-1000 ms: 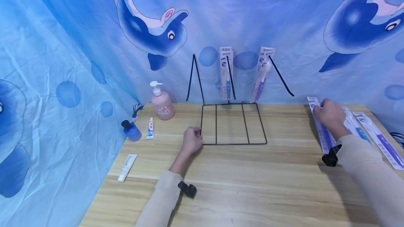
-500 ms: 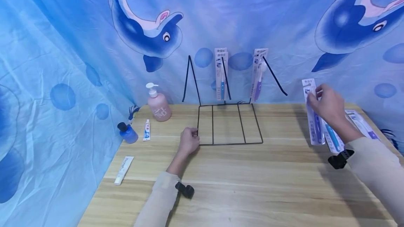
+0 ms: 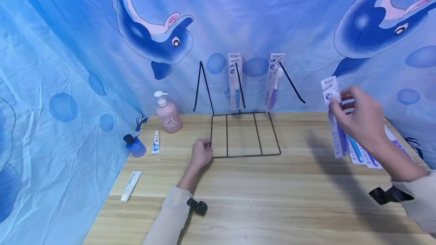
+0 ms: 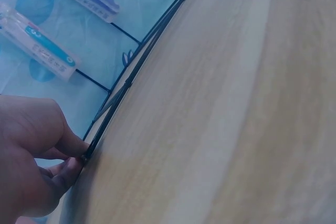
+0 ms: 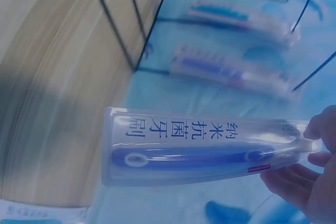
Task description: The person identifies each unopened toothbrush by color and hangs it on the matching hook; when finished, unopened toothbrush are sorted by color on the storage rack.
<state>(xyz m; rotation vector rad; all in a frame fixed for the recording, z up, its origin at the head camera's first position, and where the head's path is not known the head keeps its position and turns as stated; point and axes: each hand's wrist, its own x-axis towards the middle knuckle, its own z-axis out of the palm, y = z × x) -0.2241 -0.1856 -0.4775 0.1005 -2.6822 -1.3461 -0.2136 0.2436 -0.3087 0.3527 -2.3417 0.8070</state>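
Note:
My right hand [image 3: 359,118] pinches the top of a packaged purple toothbrush [image 3: 335,118] [image 5: 205,153] and holds it in the air above the right side of the wooden table [image 3: 259,192]. My left hand [image 3: 201,154] [image 4: 37,156] grips the front left corner of a black wire rack [image 3: 243,133] [image 4: 139,69] that stands on the table. Two packaged toothbrushes hang on the rack's hooks, a blue one [image 3: 235,80] and a purple one [image 3: 274,80].
More packaged toothbrushes [image 3: 368,154] lie at the table's right edge. At the left stand a pink pump bottle [image 3: 167,114] and a small blue bottle [image 3: 134,146], with two toothpaste tubes [image 3: 155,143] [image 3: 130,186] lying nearby. A blue dolphin-print cloth [image 3: 68,67] hangs behind and to the left.
My right hand has lifted one packaged toothbrush off the pile on the table and raised it into the air. My left hand has stayed on the rack's corner.

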